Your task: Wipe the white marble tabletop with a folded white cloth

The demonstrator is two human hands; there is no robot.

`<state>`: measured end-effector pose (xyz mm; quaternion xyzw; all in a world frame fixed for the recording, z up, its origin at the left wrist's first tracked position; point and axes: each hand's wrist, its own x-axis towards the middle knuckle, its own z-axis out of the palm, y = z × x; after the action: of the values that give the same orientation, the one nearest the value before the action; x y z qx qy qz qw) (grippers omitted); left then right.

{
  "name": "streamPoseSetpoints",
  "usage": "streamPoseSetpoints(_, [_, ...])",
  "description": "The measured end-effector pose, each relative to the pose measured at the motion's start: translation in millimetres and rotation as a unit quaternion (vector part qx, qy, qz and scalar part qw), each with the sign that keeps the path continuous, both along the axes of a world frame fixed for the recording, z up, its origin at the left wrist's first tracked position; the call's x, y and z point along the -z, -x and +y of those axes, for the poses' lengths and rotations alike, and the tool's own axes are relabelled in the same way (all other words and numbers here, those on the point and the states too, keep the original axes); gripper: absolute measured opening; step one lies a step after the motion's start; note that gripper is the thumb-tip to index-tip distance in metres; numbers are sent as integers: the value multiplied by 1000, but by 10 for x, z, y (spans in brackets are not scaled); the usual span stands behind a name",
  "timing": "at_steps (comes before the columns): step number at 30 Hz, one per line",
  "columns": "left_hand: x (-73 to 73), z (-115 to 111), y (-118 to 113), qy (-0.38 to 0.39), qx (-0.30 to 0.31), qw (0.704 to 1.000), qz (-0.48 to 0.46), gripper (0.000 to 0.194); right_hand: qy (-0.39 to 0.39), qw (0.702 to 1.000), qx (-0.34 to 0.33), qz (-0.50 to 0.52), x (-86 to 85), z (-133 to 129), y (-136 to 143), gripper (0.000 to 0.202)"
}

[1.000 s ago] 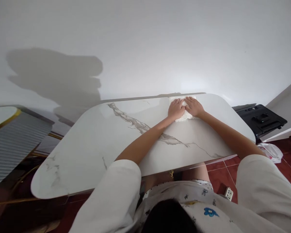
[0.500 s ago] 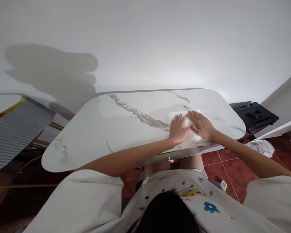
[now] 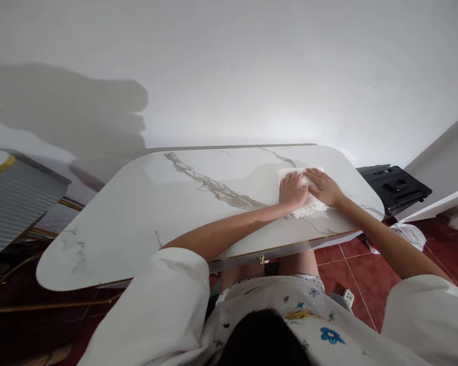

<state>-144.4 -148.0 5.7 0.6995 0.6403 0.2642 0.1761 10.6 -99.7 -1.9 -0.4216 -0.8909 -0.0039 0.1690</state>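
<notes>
A white cloth (image 3: 310, 206) lies spread on the right half of a white marble-patterned tabletop (image 3: 137, 206). Flat on the cloth's left part rests my left hand (image 3: 292, 190), its fingers stretched toward the wall. My right hand (image 3: 325, 188) presses down on the cloth's right side, fingers extended and pointing left. The two hands nearly touch, thumbs close together. Part of the cloth is hidden beneath them.
A white wall (image 3: 229, 76) rises behind the table. To the left stands a ribbed grey cabinet (image 3: 23, 198) with gold trim. A black case (image 3: 397, 187) is at the right, near a clear plastic bag (image 3: 410, 236) on the red tiled floor (image 3: 362, 274).
Both hands and the cloth have slid right and slightly farther from me across the tabletop. My left arm reaches farther to the right. The camera view has shifted a little.
</notes>
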Motion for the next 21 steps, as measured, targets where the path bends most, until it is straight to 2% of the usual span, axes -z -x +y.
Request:
streamPoseSetpoints(7, [0,697,76,-64,-1,998,7,41,8,999,40,22,-55,619,182,52])
streamPoseSetpoints(13, [24,1242,179,-89,-1,996,24,39,10,998,51,36,-87,1141,327,50])
streamPoseSetpoints(17, [57,1540,256,-96,4,994,45,41,10,998,54,32,-95,1404,418,49])
streamPoseSetpoints(21, [54,1756,327,-103,16,993,58,42,9,996,90,20,-91,1585,511,49])
